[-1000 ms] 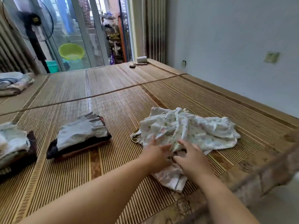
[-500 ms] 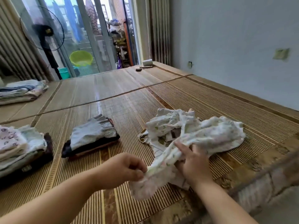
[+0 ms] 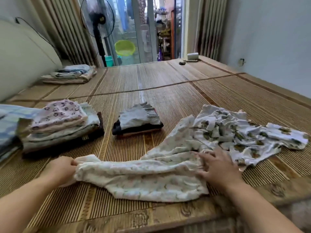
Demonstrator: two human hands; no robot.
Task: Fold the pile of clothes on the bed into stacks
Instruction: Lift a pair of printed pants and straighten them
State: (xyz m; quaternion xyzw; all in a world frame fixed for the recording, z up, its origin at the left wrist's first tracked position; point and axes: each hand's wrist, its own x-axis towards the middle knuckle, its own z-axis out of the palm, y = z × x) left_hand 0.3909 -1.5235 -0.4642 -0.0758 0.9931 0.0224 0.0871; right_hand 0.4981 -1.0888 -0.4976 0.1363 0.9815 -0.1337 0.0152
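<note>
Woven bamboo matting is spread over the bed [image 3: 168, 98], and every piece of clothing is laid on it. The left hand [image 3: 58, 169] is closed around the left end of the pale garment [image 3: 143, 179], with the cloth bunched inside curled fingers. The right hand [image 3: 217, 167] is pressed flat on the right part of the pale garment, its fingers spread wide and straight. Between the two hands the pale garment is stretched out lengthwise along the near edge of the bed, rumpled and not yet folded.

Against the right end of the pale garment, and partly overlapped by it, a leaf-print garment [image 3: 244, 133] is left in a crumpled heap. Just beyond the middle of the pale garment a small stack [image 3: 138, 121] is set, grey cloth on top of dark cloth. Beyond the pale garment's left end a taller stack [image 3: 62, 125] is seen, topped by a pink printed piece, with a blue checked cloth [image 3: 8, 125] at its outer side. Far beyond the pale garment, towards the left, a third folded stack [image 3: 70, 74] is placed near the curtains. A standing fan [image 3: 99, 17] and a green basin [image 3: 124, 47] are seen past the bed's far edge, and a small white roll [image 3: 192, 56] is set on the far right corner.
</note>
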